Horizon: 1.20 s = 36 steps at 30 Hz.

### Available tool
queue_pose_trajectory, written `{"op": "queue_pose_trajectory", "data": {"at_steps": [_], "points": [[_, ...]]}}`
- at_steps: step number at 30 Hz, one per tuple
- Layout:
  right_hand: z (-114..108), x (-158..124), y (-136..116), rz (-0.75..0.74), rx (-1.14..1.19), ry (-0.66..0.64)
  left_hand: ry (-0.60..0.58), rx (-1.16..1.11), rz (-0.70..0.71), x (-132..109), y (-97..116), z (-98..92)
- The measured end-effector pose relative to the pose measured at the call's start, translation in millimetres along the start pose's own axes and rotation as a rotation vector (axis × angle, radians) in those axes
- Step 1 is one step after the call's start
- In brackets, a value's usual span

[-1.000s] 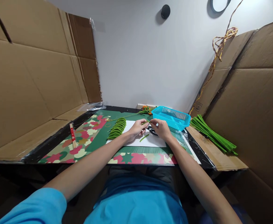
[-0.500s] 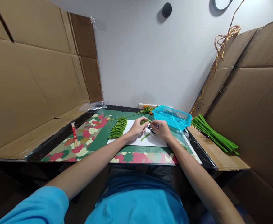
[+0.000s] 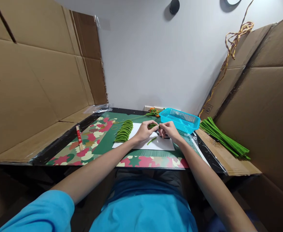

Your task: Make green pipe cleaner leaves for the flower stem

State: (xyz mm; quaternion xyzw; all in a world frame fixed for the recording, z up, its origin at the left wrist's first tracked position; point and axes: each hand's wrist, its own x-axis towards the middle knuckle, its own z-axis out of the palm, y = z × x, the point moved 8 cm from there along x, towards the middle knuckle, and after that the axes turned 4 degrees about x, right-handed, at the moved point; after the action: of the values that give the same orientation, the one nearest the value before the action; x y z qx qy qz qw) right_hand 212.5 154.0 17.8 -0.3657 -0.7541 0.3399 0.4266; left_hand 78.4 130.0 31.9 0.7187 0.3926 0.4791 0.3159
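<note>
Fingers (image 3: 164, 125) pinch one green strip (image 3: 152, 126).

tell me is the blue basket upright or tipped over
Upright: the basket sits on its base, open top facing up, mesh floor visible inside.

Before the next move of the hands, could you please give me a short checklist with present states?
1. Left hand holds a green strip: ok.
2. Right hand grips this strip too: cannot tell; fingers hide it.
3. Space below the hands free: not ok; a loose green piece lies on white paper.
4. Curved green pieces lying in a row: ok.
5. Green stems apart from both hands: ok.
</note>
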Motion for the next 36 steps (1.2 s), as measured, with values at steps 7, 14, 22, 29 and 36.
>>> {"op": "queue_pose_trajectory", "data": {"at_steps": [7,14,22,29,36], "points": [[-8.2,-6.8,-5.7,-0.067,-0.053,0.036,0.042,-0.095,-0.129,1.8,-11.0,-0.6],[-9.8,-18.2,-32.9,-0.273,-0.357,0.125,0.082,-0.248,-0.322,1.9,-29.2,-6.5],[-3.5,-16.8,-28.4,-0.336,-0.616,0.099,0.023,-0.333,-0.367,-2.3,-22.0,-1.0],[-1.5,-17.9,-26.3,-0.377,-0.698,0.079,-0.002,-0.332,-0.348,-1.2,-23.0,-0.7],[-3.1,-17.2,-20.6,-0.345,-0.557,0.020,-0.067,-0.295,-0.324,0.9,-21.7,-1.2]]}}
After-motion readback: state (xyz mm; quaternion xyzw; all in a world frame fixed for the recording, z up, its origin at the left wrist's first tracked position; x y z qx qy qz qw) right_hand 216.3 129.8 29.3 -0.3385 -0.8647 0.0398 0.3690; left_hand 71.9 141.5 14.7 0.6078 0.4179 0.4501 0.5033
